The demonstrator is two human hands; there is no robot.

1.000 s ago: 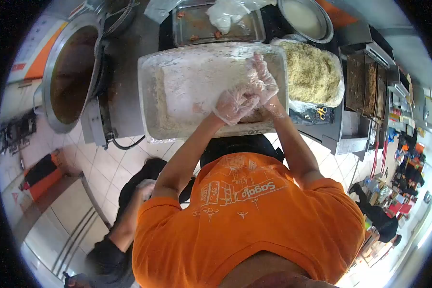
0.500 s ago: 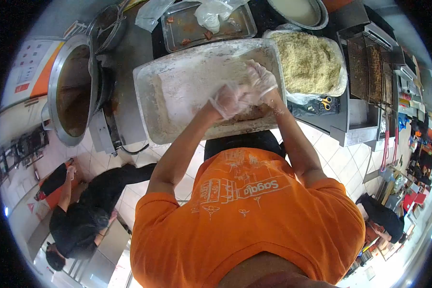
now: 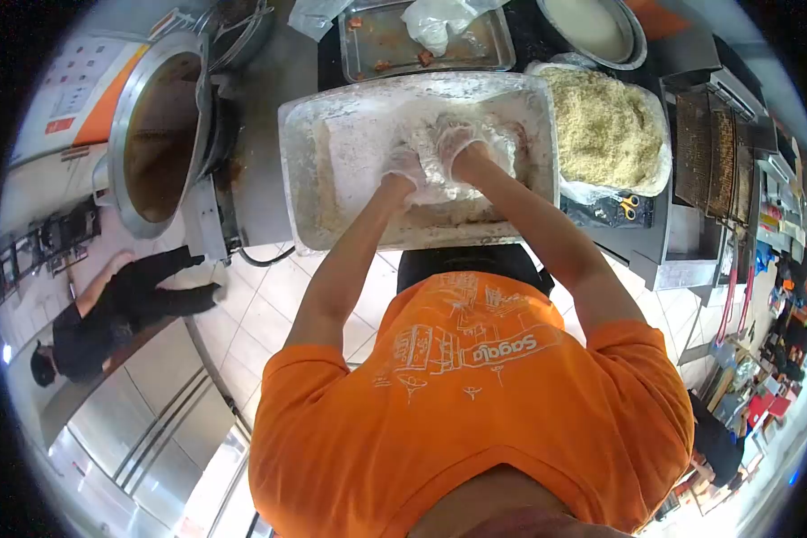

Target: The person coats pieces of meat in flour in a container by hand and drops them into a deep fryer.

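A large pale rectangular tub [image 3: 307, 235] holds white flour-like powder [image 3: 359, 148]. Both my hands wear clear plastic gloves and reach down into it. My left hand [image 3: 404, 165] is pushed into the powder near the tub's middle. Just to its right, my right hand [image 3: 460, 143] is sunk in a heaped, stirred-up patch of the same powder. Powder and blur hide the fingers of both hands, so I cannot make out what they hold, if anything.
Right of the tub sits a container of yellowish crumbs [image 3: 605, 125], with yellow-handled scissors [image 3: 629, 207] below it. Behind are a metal tray [image 3: 359, 63] and a bowl of pale liquid [image 3: 587, 27]. A big pot [image 3: 117, 170] stands left; a person in black [image 3: 99, 323] is beyond.
My hands were together above the powder at the tub's right side; now they are apart and down in it. The view has shifted, and the person at left has changed posture.
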